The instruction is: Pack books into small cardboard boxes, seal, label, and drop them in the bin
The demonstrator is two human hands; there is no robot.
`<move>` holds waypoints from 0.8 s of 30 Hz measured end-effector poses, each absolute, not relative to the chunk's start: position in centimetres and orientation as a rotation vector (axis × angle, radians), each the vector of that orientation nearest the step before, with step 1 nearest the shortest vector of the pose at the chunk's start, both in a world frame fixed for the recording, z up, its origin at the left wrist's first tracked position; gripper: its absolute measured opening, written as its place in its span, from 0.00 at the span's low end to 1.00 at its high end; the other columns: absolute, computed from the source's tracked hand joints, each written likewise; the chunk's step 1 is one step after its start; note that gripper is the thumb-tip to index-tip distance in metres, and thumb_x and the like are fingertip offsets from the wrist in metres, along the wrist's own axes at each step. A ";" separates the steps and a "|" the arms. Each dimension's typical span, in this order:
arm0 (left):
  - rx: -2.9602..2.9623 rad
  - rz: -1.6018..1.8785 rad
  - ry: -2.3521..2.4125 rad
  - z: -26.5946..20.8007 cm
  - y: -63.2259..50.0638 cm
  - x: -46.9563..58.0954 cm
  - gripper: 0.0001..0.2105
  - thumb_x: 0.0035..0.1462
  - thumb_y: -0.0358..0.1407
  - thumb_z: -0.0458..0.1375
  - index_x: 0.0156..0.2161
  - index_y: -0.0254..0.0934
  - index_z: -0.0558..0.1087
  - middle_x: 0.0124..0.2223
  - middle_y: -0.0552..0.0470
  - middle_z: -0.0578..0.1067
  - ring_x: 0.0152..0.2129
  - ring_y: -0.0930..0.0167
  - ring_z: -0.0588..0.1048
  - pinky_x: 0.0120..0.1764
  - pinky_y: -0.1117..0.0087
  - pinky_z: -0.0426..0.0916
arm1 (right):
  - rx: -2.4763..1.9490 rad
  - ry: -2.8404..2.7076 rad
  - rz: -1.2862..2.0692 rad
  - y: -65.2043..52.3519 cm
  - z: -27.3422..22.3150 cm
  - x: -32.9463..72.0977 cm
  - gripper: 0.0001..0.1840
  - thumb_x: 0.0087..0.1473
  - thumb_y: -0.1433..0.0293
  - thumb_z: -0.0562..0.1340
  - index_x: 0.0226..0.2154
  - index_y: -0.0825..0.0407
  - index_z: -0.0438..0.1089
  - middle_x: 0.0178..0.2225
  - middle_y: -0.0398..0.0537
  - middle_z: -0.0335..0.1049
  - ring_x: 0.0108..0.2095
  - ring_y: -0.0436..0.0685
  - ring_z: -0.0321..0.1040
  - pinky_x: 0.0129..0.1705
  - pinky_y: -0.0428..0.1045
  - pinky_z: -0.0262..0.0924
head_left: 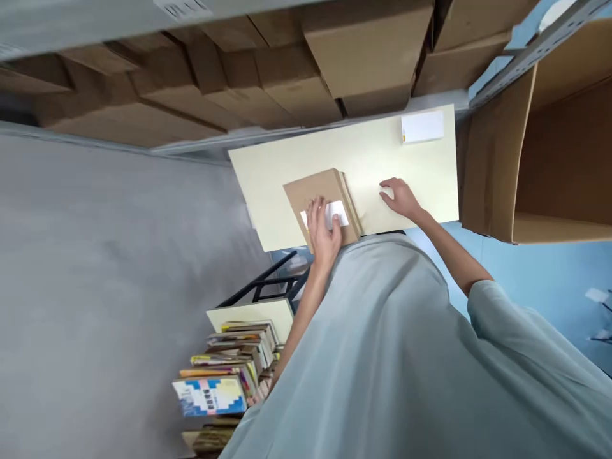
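My left hand (324, 233) lies on top of a flat brown cardboard box (315, 186), fingers stretched out and resting over its white label (337, 213). Two layers show at the box's right side; I cannot tell whether they are one box or two. To the right, my right hand (401, 199) hovers over or rests on the pale cream tabletop (368, 159), its thumb and fingers curved apart with nothing between them. A white stack of paper or labels (422, 127) lies at the table's far right corner.
Behind the table, cardboard boxes (368, 51) fill a metal shelf. A large open carton (497, 159) stands at the right. Books and magazines (239, 363) are stacked at lower left, near a black metal frame (258, 284). Grey floor (119, 287) spreads leftward.
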State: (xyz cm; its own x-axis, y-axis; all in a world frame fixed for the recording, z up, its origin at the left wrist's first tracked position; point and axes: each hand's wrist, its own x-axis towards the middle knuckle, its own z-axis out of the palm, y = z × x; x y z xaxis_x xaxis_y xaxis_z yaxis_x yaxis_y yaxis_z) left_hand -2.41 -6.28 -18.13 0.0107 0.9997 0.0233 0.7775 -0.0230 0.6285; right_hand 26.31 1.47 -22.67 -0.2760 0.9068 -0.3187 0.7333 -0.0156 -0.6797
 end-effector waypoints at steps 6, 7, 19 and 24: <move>1.792 0.631 1.847 -19.5 -6.8 -1.9 0.25 0.77 0.50 0.48 0.69 0.40 0.68 0.75 0.36 0.64 0.77 0.58 0.55 0.77 0.45 0.49 | -1.699 -1.931 1.573 -2.9 -26.1 25.6 0.28 0.63 0.69 0.57 0.63 0.60 0.69 0.61 0.64 0.76 0.59 0.65 0.73 0.65 0.60 0.65; 1.783 0.630 1.846 -19.8 -6.8 -1.9 0.25 0.76 0.51 0.49 0.68 0.40 0.68 0.76 0.36 0.63 0.77 0.58 0.55 0.77 0.45 0.47 | -1.669 -1.931 1.618 -2.9 -26.3 25.1 0.29 0.63 0.70 0.57 0.64 0.58 0.69 0.62 0.63 0.75 0.59 0.64 0.74 0.65 0.60 0.67; 1.732 0.629 1.879 -21.4 -7.0 -1.3 0.26 0.75 0.51 0.50 0.67 0.38 0.68 0.76 0.35 0.62 0.79 0.57 0.50 0.77 0.44 0.38 | -1.441 -2.002 1.857 0.1 -26.6 20.6 0.24 0.61 0.61 0.71 0.55 0.56 0.77 0.55 0.59 0.81 0.54 0.63 0.79 0.58 0.55 0.71; 1.721 0.587 1.894 -21.4 -7.0 -1.3 0.27 0.75 0.51 0.49 0.68 0.37 0.68 0.77 0.35 0.61 0.79 0.58 0.49 0.78 0.46 0.37 | -1.430 -2.092 1.816 0.3 -27.4 20.9 0.19 0.57 0.69 0.72 0.52 0.55 0.78 0.52 0.56 0.83 0.51 0.63 0.81 0.56 0.54 0.72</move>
State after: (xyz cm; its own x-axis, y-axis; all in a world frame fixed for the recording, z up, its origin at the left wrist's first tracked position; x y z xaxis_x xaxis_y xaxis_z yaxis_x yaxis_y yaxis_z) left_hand -1.27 -7.00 -21.37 -0.0661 0.9944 -0.0823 0.7736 0.1032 0.6252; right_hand 20.92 0.35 -27.40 -0.5790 0.6295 -0.5181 0.6016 -0.0991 -0.7927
